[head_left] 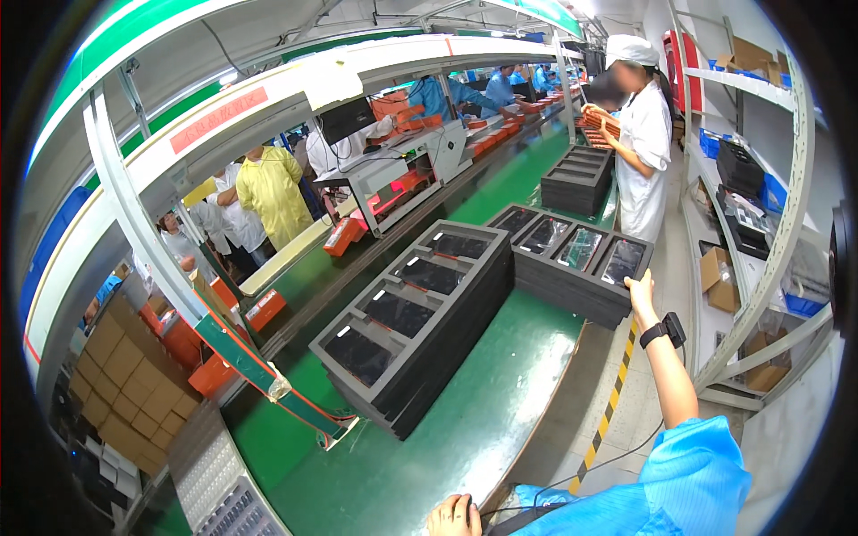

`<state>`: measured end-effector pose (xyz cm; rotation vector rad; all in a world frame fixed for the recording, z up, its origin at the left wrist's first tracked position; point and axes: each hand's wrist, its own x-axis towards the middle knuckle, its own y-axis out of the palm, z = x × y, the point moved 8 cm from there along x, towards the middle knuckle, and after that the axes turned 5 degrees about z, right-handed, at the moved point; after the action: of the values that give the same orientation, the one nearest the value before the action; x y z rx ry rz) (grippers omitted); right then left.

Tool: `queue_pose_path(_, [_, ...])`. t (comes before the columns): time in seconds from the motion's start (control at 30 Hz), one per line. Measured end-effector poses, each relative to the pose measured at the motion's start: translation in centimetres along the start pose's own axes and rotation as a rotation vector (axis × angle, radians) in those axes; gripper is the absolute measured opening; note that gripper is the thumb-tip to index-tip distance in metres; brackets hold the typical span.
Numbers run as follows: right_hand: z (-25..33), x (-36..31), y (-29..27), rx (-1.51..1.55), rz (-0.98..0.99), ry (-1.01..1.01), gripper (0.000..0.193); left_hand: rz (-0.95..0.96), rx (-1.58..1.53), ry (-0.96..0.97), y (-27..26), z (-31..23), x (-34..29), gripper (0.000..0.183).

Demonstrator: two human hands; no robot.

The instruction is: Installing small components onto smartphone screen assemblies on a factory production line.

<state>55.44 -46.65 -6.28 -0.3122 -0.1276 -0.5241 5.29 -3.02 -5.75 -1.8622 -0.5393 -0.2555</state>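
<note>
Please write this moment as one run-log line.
right hand: at corner of right foam-tray stack | left hand: near green workbench edge | left foam-tray stack: holds flat black panels

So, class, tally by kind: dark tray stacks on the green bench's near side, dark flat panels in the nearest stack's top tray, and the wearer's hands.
Dark tray stacks: 3
Dark flat panels in the nearest: 4
Wearer's left hand and right hand: 2
Total: 9
</note>
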Motion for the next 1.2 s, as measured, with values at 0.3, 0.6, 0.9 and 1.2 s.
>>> queue_pose_path(0.3, [2.4, -2.3, -0.1, -0.365, -0.195, -0.139, 0.084, -0.017, 0.04, -0.003, -0.5, -0.2, -0.4, 0.025])
queue_pose_path(0.6, [28.2, -28.0, 19.5, -0.453, 0.738, -1.437, 0.083, -0.034, 0.039, -0.028, 0.3, 0.3, -0.7, 0.028])
queue_pose_path(0.9, [29.4, -28.2, 22.5, -0.194, 0.809, -1.473, 0.044, -0.143, -0.656, -0.365, -1.9, 4.4, -3.8, 0.017])
queue_pose_path(1.2, [22.8, -44.3, 7.0, -0.065, 1.167, -1.665, 0.037, -0.256, -2.183, -0.519, -5.1, 9.6, -2.7, 0.066])
